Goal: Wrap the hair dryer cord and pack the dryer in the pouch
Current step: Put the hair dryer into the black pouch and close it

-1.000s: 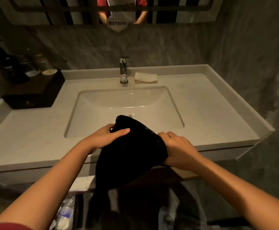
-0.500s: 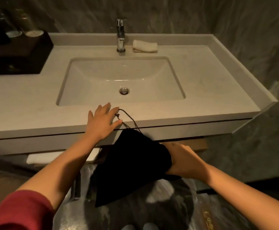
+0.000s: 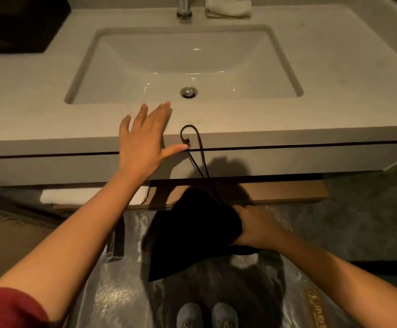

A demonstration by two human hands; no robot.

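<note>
Sink [image 3: 131,74] sunk in the middle of the desk [image 3: 334,79], tap [image 3: 184,8] behind it, folded towel [image 3: 227,9] right of the tap, tray [image 3: 20,24] at far left, pouch [image 3: 192,233] below the desk edge, shoes [image 3: 207,316] on the floor.

No readable text anywhere. Only candidate: a gold printed mark [image 3: 316,308] on the floor covering, right of the grey shoes [image 3: 207,314], characters too blurred to make out. Sink [image 3: 285,55] above the shoes carries no legible label or brand.
</note>
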